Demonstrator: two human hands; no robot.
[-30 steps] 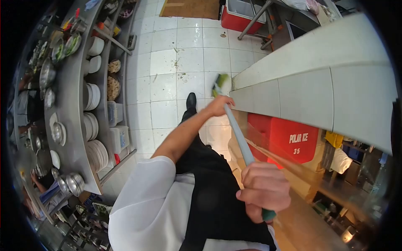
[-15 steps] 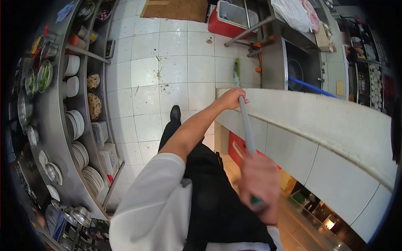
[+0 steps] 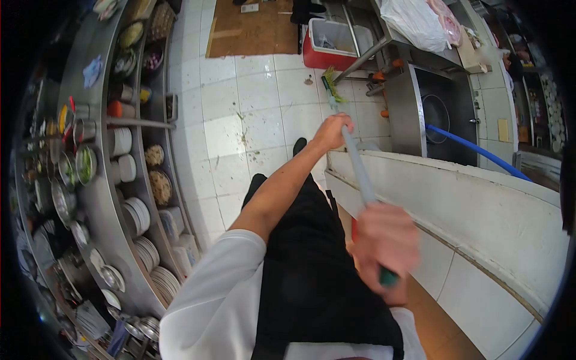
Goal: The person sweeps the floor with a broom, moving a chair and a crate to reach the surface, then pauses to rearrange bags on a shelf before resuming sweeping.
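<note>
A long grey broom handle [image 3: 359,171] runs from the lower right up to green-yellow bristles [image 3: 333,90], which touch the white tiled floor just below the red cooler. My left hand [image 3: 333,131] is wrapped round the handle's upper part in view, nearer the bristles. Round the rear part, close to its green end, my right hand [image 3: 387,237] is closed, blurred by motion. Small green scraps [image 3: 242,129] lie scattered on the tiles left of the bristles.
At left stands a steel shelf unit [image 3: 123,198] with plates and bowls. A low white tiled wall [image 3: 444,192] runs along the right. Ahead are a red cooler [image 3: 327,57], brown cardboard [image 3: 255,30] and a sink [image 3: 447,114] with a blue hose [image 3: 474,147].
The view has shifted forward, showing more cardboard and a dark shoe at the top. The bristles have moved towards the cooler, and both hands remain on the handle.
</note>
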